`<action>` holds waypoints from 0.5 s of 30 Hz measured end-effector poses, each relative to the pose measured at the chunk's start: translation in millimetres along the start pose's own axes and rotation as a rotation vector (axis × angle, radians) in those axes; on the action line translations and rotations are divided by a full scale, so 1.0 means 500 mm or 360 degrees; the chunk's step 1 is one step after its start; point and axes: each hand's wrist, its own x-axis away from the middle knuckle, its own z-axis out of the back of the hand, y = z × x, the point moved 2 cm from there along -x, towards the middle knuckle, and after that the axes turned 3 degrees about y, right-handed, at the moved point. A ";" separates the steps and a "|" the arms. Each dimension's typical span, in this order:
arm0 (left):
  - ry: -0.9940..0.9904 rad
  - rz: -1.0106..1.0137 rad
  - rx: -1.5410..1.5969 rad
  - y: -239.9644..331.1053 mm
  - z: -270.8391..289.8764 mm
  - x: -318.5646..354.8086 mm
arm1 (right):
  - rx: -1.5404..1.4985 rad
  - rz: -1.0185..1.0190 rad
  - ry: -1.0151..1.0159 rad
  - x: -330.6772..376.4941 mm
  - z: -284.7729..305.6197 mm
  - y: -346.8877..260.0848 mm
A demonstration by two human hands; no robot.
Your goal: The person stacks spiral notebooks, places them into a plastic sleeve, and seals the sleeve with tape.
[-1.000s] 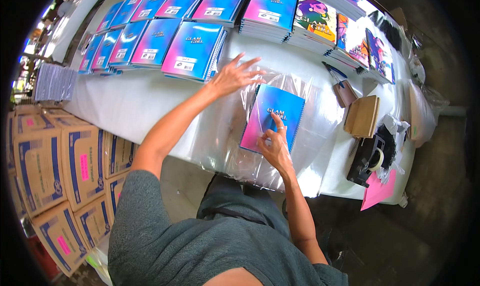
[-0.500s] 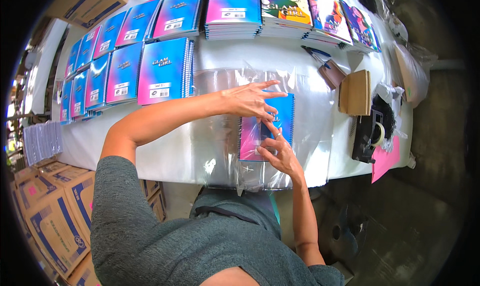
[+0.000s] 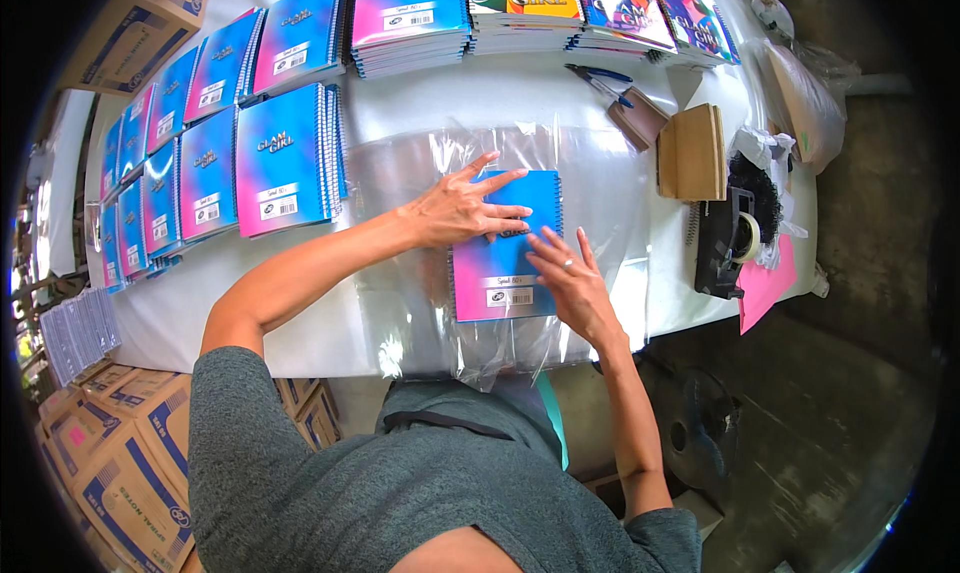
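Observation:
A blue and pink spiral notebook [image 3: 485, 263] lies on clear plastic sheets [image 3: 400, 303] near the table's front edge, its coil on the right. Across the notebook's upper part rests my left hand [image 3: 455, 208], fingers spread, holding nothing. At the notebook's right side is my right hand [image 3: 575, 283], its fingers apart and slightly blurred. A white label with a barcode shows on the lower cover. My left fingers partly hide the cover's upper portion.
Stacks of similar notebooks [image 3: 280, 158] line the left and back, with differently patterned ones [image 3: 525, 3] further right. Pliers [image 3: 605, 78], a brown cardboard block [image 3: 692, 153], a black tape dispenser [image 3: 722, 243] and pink paper [image 3: 768, 288] lie right. Cardboard boxes [image 3: 130, 483] stand lower left.
My right hand has drawn back from the middle of the notebook to its right edge, uncovering the label. My left hand stays over the upper cover. The whole view has shifted slightly.

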 end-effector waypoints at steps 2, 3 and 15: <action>0.0058 0.0003 -0.0019 0.006 0.006 -0.003 | 0.0278 0.0020 -0.0128 0.011 -0.013 0.013; 0.0078 0.0016 -0.0019 0.013 0.007 -0.002 | 0.0315 0.0012 -0.0143 0.010 -0.012 0.010; 0.1001 0.0583 -0.0048 -0.033 0.049 -0.077 | 0.0319 0.0197 -0.0315 -0.014 -0.028 -0.018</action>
